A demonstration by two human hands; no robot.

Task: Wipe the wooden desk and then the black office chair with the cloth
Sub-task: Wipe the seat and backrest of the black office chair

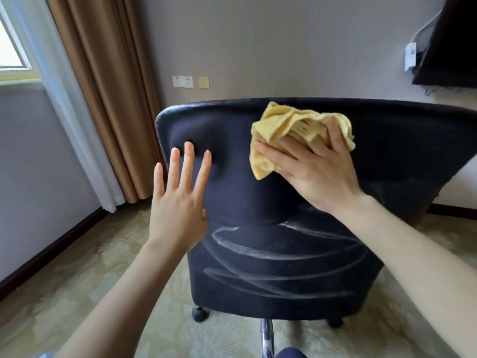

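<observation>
**A:** Item one, your right hand [317,171]. How does it stand?

**B:** It is laid flat, with the thumb and fingers spread and mostly straight, and it presses the yellow cloth [281,125] against the back of the black office chair [402,151]. Your fingers are not curled round the cloth. The cloth lies bunched under and just beyond your fingers, with folds rising between them, and it reaches the chair's top edge.

**A:** Item two, your left hand [178,208].

**B:** It is spread, with the fingers straight and apart. The fingertips [189,148] touch the padded chair back and dent it slightly. It holds nothing. It sits level with your right hand and apart from it, near the chair's rounded corner.

**A:** Item three, marks on the chair.

**B:** Pale curved streaks [258,251] run across the lower back, below your right wrist and between your two forearms.

**A:** Item four, chair fittings.

**B:** One black caster [200,313] sits under the chair, well below your left hand. A chrome leg [267,337] is lower still, between your arms.

**A:** Item five, surroundings.

**B:**
- A brown curtain [103,99] hangs beyond your left hand, with a white sheer [67,112] beside it.
- Wall sockets [182,81] sit above your left fingertips.
- A dark panel [449,47] hangs on the wall, up and outward from your right hand.
- Patterned carpet [90,254] lies under everything.
</observation>
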